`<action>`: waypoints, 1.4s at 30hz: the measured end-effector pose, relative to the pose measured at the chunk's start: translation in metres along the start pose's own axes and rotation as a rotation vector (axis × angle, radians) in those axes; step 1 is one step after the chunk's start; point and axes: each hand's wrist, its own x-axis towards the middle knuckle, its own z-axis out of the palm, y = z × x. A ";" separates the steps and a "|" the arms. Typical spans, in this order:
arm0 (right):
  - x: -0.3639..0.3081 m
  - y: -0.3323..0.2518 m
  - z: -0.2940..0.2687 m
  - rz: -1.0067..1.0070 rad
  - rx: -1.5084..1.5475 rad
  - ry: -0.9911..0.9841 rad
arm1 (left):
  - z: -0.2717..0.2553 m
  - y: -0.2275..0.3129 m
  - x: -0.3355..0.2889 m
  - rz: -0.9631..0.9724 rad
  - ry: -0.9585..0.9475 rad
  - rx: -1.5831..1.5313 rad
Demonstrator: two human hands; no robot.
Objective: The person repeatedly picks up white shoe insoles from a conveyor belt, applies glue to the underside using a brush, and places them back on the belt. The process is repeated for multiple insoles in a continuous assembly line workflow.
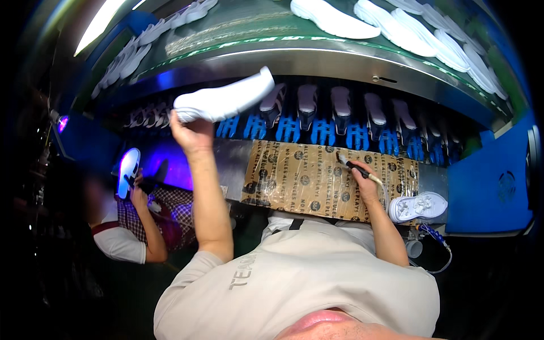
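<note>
My left hand [192, 136] is raised and closed around the heel end of a white shoe sole [226, 99], holding it tilted in front of the rack. In my right hand [364, 180] is a dark-handled brush [357, 169] with a pale tube running from its back end. Its bristle tip hangs over brown printed paper [294, 175] spread on the bench. To the right of that hand lies another white sole [419, 207] with lumpy white bits on its upper face.
Blue holders [323, 131] carry several shoe uppers [341, 107] behind the bench. Above, a green conveyor belt [243, 25] bears several white soles. At left, a co-worker's hand [139, 195] holds a white sole under violet light. A blue panel [490, 187] stands at right.
</note>
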 end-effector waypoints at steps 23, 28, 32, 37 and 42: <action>0.025 -0.111 0.123 -0.825 -0.454 -0.143 | -0.041 -0.145 -0.200 -0.816 -0.111 0.236; 0.021 -0.116 0.106 -0.290 -0.017 -0.569 | -0.053 -0.141 -0.189 -0.848 -0.056 0.154; 0.020 -0.115 0.108 -0.595 -0.434 -0.362 | -0.047 -0.145 -0.185 -0.804 -0.090 0.116; 0.008 -0.129 0.105 -0.456 -0.199 -0.601 | -0.038 -0.138 -0.174 -0.836 -0.121 -0.041; 0.002 -0.144 0.107 -0.733 -0.465 -0.640 | -0.029 -0.137 -0.164 -0.756 -0.179 -0.131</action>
